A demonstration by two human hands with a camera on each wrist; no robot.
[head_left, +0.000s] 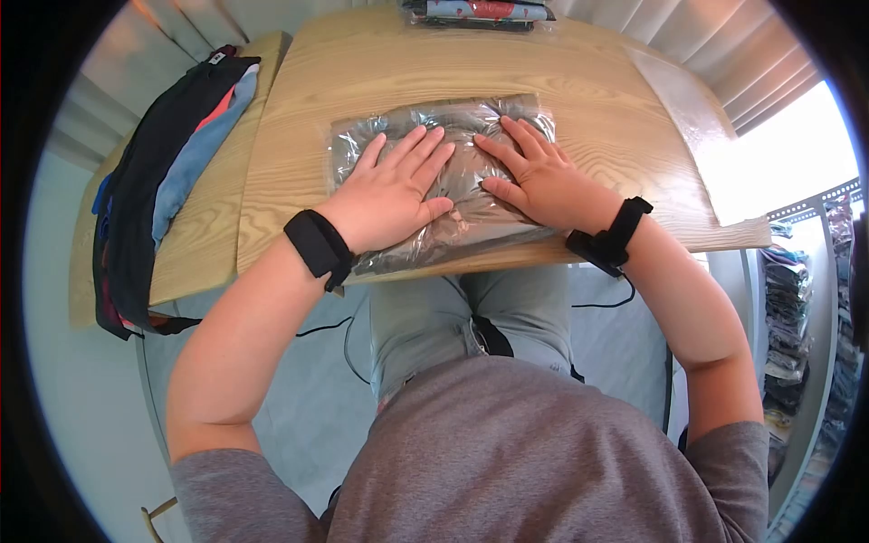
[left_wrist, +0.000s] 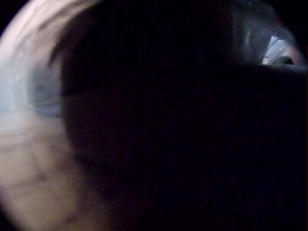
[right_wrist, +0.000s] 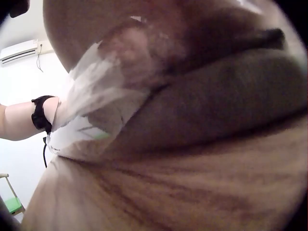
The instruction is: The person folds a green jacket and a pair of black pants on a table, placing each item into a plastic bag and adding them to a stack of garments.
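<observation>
A dark folded item in a clear plastic bag [head_left: 457, 213] lies flat at the table's near edge in the head view. Both hands press on top of it with fingers spread, the left hand [head_left: 391, 192] on its left half and the right hand [head_left: 550, 184] on its right half. The thumbs point toward each other with a gap between them. In the right wrist view the bag's clear plastic [right_wrist: 91, 106] and the dark item [right_wrist: 216, 96] fill much of the picture. The left wrist view is mostly dark, and its hand cannot be made out.
Dark and blue garments [head_left: 181, 149] lie at the wooden table's [head_left: 362, 59] left side. Packaged items [head_left: 480, 13] sit at the far edge, a clear sheet [head_left: 683, 113] at the right. Shelves of bagged goods [head_left: 786, 317] stand at right. Cables hang below the table.
</observation>
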